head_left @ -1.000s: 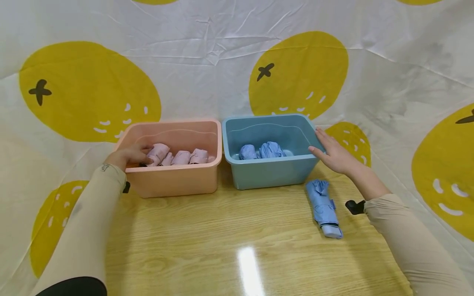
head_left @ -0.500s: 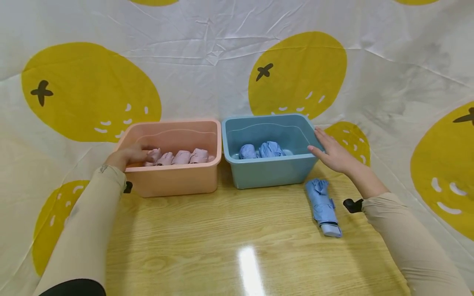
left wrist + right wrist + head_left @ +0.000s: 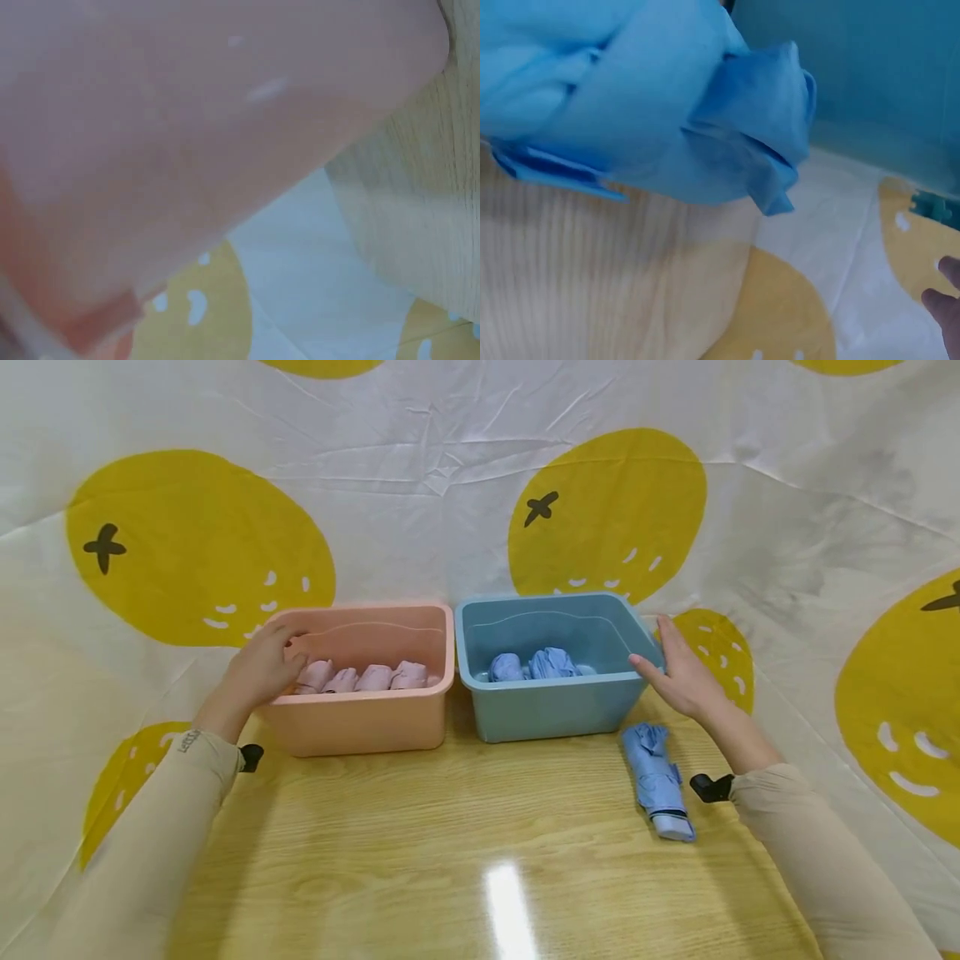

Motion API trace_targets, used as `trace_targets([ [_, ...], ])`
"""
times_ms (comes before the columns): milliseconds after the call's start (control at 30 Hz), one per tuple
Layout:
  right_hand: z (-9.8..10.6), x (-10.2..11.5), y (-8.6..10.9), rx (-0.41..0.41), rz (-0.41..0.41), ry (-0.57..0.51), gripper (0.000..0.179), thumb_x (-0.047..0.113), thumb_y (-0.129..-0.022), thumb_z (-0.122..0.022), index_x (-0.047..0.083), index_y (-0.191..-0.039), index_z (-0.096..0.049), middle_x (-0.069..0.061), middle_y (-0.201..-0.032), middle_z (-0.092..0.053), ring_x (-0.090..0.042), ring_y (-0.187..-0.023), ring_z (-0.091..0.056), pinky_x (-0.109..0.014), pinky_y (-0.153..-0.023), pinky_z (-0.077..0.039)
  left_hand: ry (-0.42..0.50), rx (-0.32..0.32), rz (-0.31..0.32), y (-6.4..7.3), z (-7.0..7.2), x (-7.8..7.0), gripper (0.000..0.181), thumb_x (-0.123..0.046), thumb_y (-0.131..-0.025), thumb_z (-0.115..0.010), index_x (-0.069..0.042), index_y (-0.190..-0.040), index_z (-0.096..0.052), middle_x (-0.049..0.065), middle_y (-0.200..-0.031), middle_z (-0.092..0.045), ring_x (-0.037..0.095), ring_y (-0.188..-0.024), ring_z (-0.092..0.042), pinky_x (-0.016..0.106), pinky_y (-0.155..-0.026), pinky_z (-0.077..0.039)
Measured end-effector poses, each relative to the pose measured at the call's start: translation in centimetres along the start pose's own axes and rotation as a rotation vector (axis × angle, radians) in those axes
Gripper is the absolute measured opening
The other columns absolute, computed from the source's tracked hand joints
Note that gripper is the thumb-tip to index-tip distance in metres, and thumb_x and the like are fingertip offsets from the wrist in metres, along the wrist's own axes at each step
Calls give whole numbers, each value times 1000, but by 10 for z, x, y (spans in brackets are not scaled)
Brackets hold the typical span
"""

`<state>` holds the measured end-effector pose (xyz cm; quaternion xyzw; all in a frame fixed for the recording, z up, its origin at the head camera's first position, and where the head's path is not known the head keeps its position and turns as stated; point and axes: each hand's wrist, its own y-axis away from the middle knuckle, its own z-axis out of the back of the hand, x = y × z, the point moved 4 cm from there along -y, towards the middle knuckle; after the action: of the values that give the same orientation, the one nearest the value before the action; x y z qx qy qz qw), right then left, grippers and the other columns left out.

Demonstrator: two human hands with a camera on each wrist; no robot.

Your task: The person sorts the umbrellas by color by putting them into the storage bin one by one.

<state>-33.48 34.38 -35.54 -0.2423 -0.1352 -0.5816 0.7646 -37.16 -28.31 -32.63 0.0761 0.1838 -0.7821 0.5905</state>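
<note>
My left hand (image 3: 258, 670) is at the left rim of the pink bin (image 3: 360, 727), its fingers relaxed and holding nothing. Several folded pink umbrellas (image 3: 373, 678) lie side by side inside that bin. On the right rim of the blue bin (image 3: 555, 712) rests my right hand (image 3: 684, 675), thumb and fingers spread. Two blue bundles, which look like folded umbrellas (image 3: 553, 663), lie in the blue bin. A folded blue umbrella (image 3: 658, 783) lies on the table below my right hand, and it fills much of the right wrist view. The pink bin's wall (image 3: 225, 112) dominates the left wrist view.
Both bins stand side by side at the back of the wooden table (image 3: 390, 852). Behind them hangs a white cloth (image 3: 390, 543) printed with yellow fruit, which also runs along both sides.
My left hand has let go of the leftmost pink umbrella, now lying beside the others, and has risen to the bin's left rim. The right hand stays at the blue rim.
</note>
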Motion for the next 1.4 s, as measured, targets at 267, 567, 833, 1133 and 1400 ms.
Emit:
trace_targets([
  [267, -7, -4, 33, -180, 21, -95, 81, 42, -109, -50, 13, -168, -3, -15, -174, -3, -49, -154, -16, -77, -115, -13, -116, -265, -95, 39, 11, -10, 51, -24, -98, -66, 8, -137, -57, 32, -140, -52, 55, -129, -46, 69, -107, -36],
  [567, -31, -9, 74, -144, 24, -59, 80, 28, -103, -65, 0, -163, -20, -34, -157, -32, -55, -128, -44, -71, -97, -41, -168, -257, -18, 76, 0, 1, 74, -46, -105, -54, 15, -146, -44, 35, -150, -41, 56, -136, -37, 68, -111, -28],
  [833, -56, -16, 103, 21, -68, 129, 96, 44, -100, -68, -13, -159, -17, -42, -157, -23, -62, -139, -29, -77, -104, -33, -135, -138, 58, 83, -7, 10, 92, -60, -107, -35, 16, -157, -21, 39, -161, -22, 58, -148, -20, 66, -121, -14],
  [1133, -72, -17, 106, 124, -114, 185, 96, 50, -101, -63, -18, -155, -22, -47, -151, -30, -64, -135, -35, -75, -103, -37, -124, -121, 65, 83, -10, 12, 92, -59, -108, -34, 17, -158, -17, 38, -163, -19, 57, -150, -17, 63, -123, -12],
  [1400, -77, -18, 104, 156, -142, 105, 99, 48, -99, -66, -17, -156, -19, -48, -152, -30, -65, -135, -37, -74, -105, -36, -129, -125, 57, 83, -11, 12, 92, -59, -108, -33, 18, -157, -18, 39, -163, -19, 58, -149, -18, 62, -123, -12],
])
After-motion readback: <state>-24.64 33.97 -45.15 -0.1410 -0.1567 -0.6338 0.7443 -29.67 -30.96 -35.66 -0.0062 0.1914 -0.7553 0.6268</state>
